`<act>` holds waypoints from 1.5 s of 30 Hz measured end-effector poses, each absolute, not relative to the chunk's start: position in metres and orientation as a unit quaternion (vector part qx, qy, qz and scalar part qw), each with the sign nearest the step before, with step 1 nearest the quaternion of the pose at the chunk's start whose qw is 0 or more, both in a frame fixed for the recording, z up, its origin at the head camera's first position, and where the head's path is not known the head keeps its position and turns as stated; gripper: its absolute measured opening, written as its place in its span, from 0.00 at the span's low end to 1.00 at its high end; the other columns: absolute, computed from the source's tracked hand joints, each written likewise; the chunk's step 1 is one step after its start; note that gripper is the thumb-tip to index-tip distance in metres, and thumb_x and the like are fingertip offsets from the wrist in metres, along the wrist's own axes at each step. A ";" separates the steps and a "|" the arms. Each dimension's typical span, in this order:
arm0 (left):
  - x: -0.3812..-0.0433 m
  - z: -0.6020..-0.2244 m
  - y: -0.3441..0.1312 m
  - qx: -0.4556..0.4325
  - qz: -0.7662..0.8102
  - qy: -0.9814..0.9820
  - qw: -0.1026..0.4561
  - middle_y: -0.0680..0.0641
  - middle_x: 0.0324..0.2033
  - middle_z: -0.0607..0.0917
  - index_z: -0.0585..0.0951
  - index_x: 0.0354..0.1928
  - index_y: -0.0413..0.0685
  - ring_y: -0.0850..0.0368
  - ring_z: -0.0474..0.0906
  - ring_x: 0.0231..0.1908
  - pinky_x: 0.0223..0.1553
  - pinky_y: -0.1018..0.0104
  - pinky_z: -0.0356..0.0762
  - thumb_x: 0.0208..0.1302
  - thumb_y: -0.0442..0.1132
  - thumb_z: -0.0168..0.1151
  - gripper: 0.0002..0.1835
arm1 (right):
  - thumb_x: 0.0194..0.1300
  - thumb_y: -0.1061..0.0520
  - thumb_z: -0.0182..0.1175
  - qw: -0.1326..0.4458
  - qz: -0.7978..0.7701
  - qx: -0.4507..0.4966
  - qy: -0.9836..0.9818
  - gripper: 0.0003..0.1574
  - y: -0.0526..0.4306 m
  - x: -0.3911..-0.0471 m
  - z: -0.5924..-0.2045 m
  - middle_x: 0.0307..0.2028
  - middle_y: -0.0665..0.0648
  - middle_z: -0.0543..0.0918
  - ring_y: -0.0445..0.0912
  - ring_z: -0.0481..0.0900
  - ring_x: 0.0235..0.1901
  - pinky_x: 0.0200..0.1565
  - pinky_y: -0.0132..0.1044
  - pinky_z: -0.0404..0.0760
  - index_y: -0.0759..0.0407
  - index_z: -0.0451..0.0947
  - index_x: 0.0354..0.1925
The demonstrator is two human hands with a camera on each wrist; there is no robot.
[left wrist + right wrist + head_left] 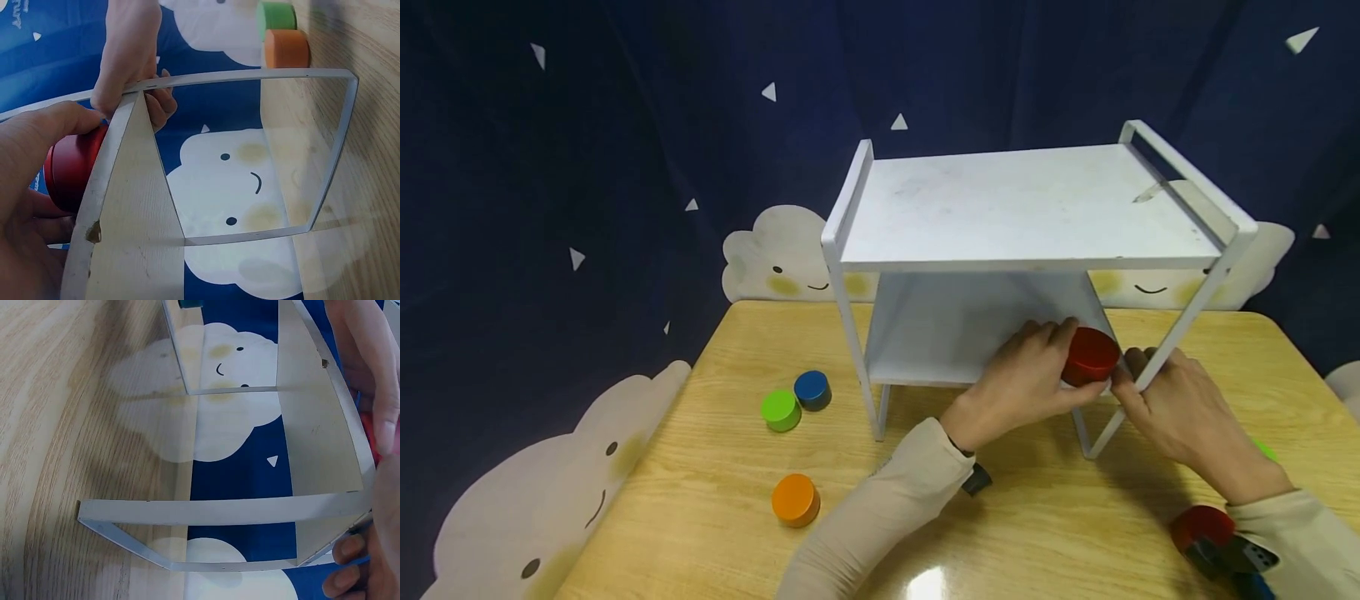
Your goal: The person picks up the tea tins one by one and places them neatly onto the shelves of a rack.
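Note:
A white two-tier shelf rack [1000, 208] stands on the wooden table. My left hand [1018, 375] reaches to the right end of its lower board and holds a red cylinder [1090, 356] between thumb and fingers. In the left wrist view, that red cylinder [72, 165] lies against the board's front edge, under the thumb. My right hand [1180, 408] grips the rack at its right side, where the lower board meets the front leg. Its curled fingertips show below the board's corner in the right wrist view, while its palm is partly cut off.
Left of the rack are blue [812, 390], green [781, 410] and orange [795, 500] cylinders. Another red cylinder [1201, 529] is by my right sleeve, with a blue piece [1253, 586] partly hidden beside it. A dark curtain [625, 125] with white clouds hangs behind.

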State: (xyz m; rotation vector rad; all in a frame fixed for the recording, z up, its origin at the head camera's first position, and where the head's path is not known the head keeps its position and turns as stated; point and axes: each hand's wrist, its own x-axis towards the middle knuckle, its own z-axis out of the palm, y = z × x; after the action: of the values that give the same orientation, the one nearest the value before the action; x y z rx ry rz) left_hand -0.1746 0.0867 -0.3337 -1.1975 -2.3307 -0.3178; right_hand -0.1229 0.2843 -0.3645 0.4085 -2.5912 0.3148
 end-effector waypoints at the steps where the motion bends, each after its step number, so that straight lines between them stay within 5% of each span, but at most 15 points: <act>1: -0.174 -0.334 0.086 -0.439 -0.114 -0.856 0.250 0.55 0.35 0.80 0.74 0.52 0.44 0.64 0.74 0.32 0.34 0.78 0.71 0.59 0.62 0.59 0.31 | 0.72 0.51 0.44 0.246 0.117 0.149 -0.951 0.21 0.284 -0.123 -0.364 0.18 0.48 0.67 0.52 0.71 0.26 0.29 0.48 0.67 0.57 0.71 0.24; 11: -0.172 -0.332 0.079 -0.427 -0.114 -0.868 0.225 0.55 0.36 0.81 0.74 0.55 0.43 0.62 0.75 0.35 0.34 0.76 0.71 0.56 0.62 0.64 0.34 | 0.73 0.50 0.43 0.225 0.136 0.132 -0.956 0.22 0.285 -0.122 -0.364 0.20 0.50 0.71 0.56 0.74 0.31 0.34 0.53 0.67 0.59 0.73 0.26; 26: -0.165 -0.334 0.055 -0.419 -0.096 -0.865 0.259 0.47 0.46 0.84 0.73 0.60 0.36 0.57 0.79 0.45 0.51 0.70 0.72 0.56 0.59 0.66 0.39 | 0.72 0.51 0.44 0.232 0.144 0.136 -0.952 0.22 0.285 -0.123 -0.365 0.17 0.48 0.67 0.51 0.70 0.26 0.32 0.49 0.66 0.55 0.69 0.21; 38: -0.145 -0.346 0.003 -0.427 -0.164 -0.847 0.271 0.44 0.46 0.82 0.74 0.57 0.36 0.52 0.77 0.49 0.58 0.65 0.69 0.61 0.49 0.63 0.28 | 0.70 0.52 0.46 0.244 0.116 0.148 -0.951 0.21 0.285 -0.125 -0.365 0.18 0.49 0.66 0.52 0.70 0.26 0.30 0.48 0.66 0.54 0.67 0.20; 45: -0.118 -0.373 -0.041 -0.391 -0.233 -0.858 0.237 0.49 0.37 0.81 0.79 0.41 0.43 0.57 0.77 0.40 0.45 0.69 0.75 0.58 0.45 0.67 0.15 | 0.71 0.49 0.47 0.259 0.111 0.156 -0.947 0.23 0.287 -0.127 -0.365 0.17 0.49 0.65 0.51 0.68 0.23 0.26 0.45 0.63 0.52 0.65 0.18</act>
State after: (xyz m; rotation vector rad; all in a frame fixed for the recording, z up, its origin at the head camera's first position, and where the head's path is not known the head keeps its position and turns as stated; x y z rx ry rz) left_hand -0.1179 -0.0411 -0.3729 -1.0719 -2.3538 -0.6385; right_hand -0.1269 0.2871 -0.3652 0.4222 -2.5662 0.3017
